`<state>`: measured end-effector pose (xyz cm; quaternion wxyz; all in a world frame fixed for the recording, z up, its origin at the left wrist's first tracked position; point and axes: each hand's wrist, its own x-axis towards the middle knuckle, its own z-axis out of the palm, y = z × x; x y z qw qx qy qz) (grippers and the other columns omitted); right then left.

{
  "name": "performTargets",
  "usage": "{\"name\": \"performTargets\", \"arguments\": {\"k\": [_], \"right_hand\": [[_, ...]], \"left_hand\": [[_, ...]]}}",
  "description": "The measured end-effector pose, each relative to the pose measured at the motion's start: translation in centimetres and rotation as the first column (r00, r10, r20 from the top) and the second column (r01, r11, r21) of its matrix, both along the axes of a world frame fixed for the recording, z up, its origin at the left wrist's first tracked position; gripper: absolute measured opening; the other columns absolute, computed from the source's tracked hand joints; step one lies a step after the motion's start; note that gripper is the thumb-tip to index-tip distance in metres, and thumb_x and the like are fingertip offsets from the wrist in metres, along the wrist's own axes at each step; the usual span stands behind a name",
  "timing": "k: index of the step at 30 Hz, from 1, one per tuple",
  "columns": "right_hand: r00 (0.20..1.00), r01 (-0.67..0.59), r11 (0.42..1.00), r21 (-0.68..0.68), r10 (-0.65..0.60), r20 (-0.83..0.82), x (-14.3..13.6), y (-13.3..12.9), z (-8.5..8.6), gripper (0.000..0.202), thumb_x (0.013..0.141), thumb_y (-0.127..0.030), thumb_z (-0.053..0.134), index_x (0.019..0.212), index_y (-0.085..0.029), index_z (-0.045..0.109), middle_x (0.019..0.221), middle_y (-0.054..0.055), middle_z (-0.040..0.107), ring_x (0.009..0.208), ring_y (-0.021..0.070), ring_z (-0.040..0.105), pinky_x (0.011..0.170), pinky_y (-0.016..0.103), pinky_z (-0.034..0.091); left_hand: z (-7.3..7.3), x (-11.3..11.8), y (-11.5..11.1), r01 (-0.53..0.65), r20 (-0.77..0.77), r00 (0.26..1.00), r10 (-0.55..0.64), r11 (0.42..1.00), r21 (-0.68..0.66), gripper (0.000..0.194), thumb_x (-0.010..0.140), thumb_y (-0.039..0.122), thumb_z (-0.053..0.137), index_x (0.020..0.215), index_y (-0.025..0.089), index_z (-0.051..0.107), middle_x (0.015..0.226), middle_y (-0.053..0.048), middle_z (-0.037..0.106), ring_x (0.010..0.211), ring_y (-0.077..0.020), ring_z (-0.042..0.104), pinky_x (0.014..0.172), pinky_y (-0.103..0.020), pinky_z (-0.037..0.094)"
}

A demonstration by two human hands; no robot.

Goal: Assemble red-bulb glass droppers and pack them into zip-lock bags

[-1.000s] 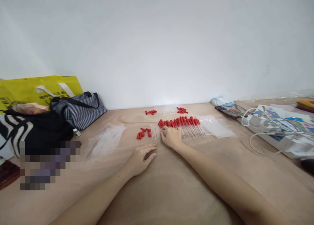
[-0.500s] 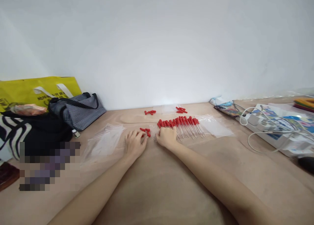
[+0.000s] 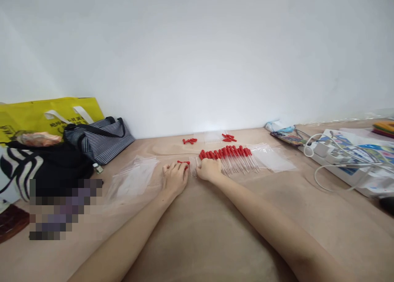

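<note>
L hand (image 3: 176, 178) palm-down over red bulbs (image 3: 184, 162), R hand (image 3: 209, 169) curled by clear tubes (image 3: 193, 166) btwn hands; can't tell if either's fingers grip. Red-capped tubes (image 3: 229, 152) rowed just beyond R hand, mostly to R. Other bulbs (image 3: 190, 141) further back, nr wall (image 3: 197, 68).

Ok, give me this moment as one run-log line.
left hand: at loose red bulbs | right hand: at row of red-bulbed droppers, grip hidden | between hands: clear tubes | outer sides: clear plastic bags

My tubes (image 3: 236, 166) look clear and glossy, their red caps (image 3: 228, 151) smooth, rubbery; left of the tubes, shiny plastic bags (image 3: 137, 175).
</note>
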<state>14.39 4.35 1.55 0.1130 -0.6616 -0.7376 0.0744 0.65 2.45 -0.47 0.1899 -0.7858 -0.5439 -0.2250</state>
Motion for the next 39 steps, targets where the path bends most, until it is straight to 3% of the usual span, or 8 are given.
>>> {"name": "performTargets", "arguments": {"k": [7,11,15,20,23,28,35,39], "right_hand": [[0.953,-0.271,0.958,0.091,0.254,0.163,5.0,-3.2,0.6,0.031,0.082,-0.035,0.041,0.080,-0.013,0.064,0.081,0.013,0.067,0.077,0.0230,0.060,0.076,0.035,0.028],[0.898,-0.406,0.909,0.096,0.377,0.227,9.0,-4.3,-0.2,0.026,0.083,-0.032,0.043,0.077,-0.015,0.062,0.077,0.010,0.067,0.073,0.0205,0.059,0.074,0.034,0.026],[0.864,-0.489,0.867,0.091,0.467,0.189,11.0,-4.4,-0.7,0.022,0.082,-0.033,0.048,0.076,-0.017,0.061,0.074,0.006,0.065,0.072,0.0179,0.058,0.072,0.032,0.026],[0.871,-0.487,0.861,0.147,0.490,0.016,10.7,-4.4,-1.0,0.024,0.076,-0.041,0.054,0.080,-0.018,0.057,0.081,0.005,0.060,0.077,0.0172,0.053,0.067,0.028,0.029],[0.885,-0.435,0.887,0.153,0.453,-0.109,10.2,-4.5,-1.6,0.024,0.074,-0.041,0.056,0.081,-0.018,0.055,0.081,0.004,0.058,0.078,0.0159,0.051,0.066,0.026,0.030],[0.895,-0.369,0.921,0.124,0.388,-0.219,9.8,-4.6,-2.8,0.017,0.075,-0.034,0.056,0.079,-0.018,0.055,0.083,0.003,0.057,0.079,0.0157,0.050,0.071,0.030,0.030],[0.900,-0.342,0.916,0.209,0.384,-0.209,9.0,-5.4,-3.4,0.010,0.081,-0.027,0.048,0.078,-0.018,0.053,0.086,0.004,0.057,0.085,0.0175,0.049,0.072,0.032,0.028],[0.863,-0.327,0.911,0.250,0.396,-0.314,8.6,-5.9,-3.6,0.007,0.084,-0.020,0.042,0.080,-0.017,0.046,0.079,0.001,0.057,0.075,0.0137,0.051,0.070,0.030,0.028]], "left_hand": [[0.5,-0.2,-2.9,0.191,0.079,0.978,-0.194,0.980,0.047,0.018,0.077,0.018,0.046,0.091,0.017,0.056,0.085,-0.006,0.066,0.083,-0.0223,0.056,0.076,-0.038,0.028],[0.8,-0.4,-4.1,0.362,0.032,0.932,-0.360,0.930,-0.063,0.019,0.077,0.016,0.044,0.091,0.018,0.056,0.083,-0.004,0.066,0.077,-0.0199,0.055,0.073,-0.035,0.032],[1.0,-0.4,-4.0,0.399,0.040,0.916,-0.398,0.900,-0.176,0.024,0.075,0.014,0.042,0.094,0.017,0.056,0.084,-0.005,0.064,0.077,-0.0210,0.053,0.071,-0.035,0.037],[0.8,0.1,-3.6,0.411,0.229,0.904,-0.360,0.879,-0.242,0.030,0.072,0.027,0.054,0.101,0.017,0.054,0.100,-0.008,0.054,0.090,-0.0208,0.053,0.078,-0.033,0.042],[0.5,0.6,-3.3,0.385,0.323,0.902,-0.286,0.872,-0.301,0.028,0.070,0.035,0.060,0.091,0.017,0.058,0.091,-0.006,0.054,0.083,-0.0187,0.054,0.074,-0.031,0.044],[0.0,1.1,-2.7,0.299,0.390,0.909,-0.148,0.884,-0.360,0.013,0.069,0.029,0.060,0.071,0.016,0.059,0.075,-0.002,0.053,0.066,-0.0152,0.052,0.059,-0.027,0.043],[-0.3,1.3,-3.6,0.410,0.416,0.871,-0.260,0.852,-0.326,0.009,0.079,0.026,0.050,0.077,0.017,0.052,0.071,0.000,0.057,0.067,-0.0155,0.053,0.063,-0.028,0.043],[-0.6,1.3,-3.8,0.479,0.506,0.816,-0.279,0.817,-0.321,0.015,0.080,0.026,0.050,0.092,0.017,0.050,0.078,-0.001,0.061,0.070,-0.0147,0.057,0.065,-0.027,0.045]]}}
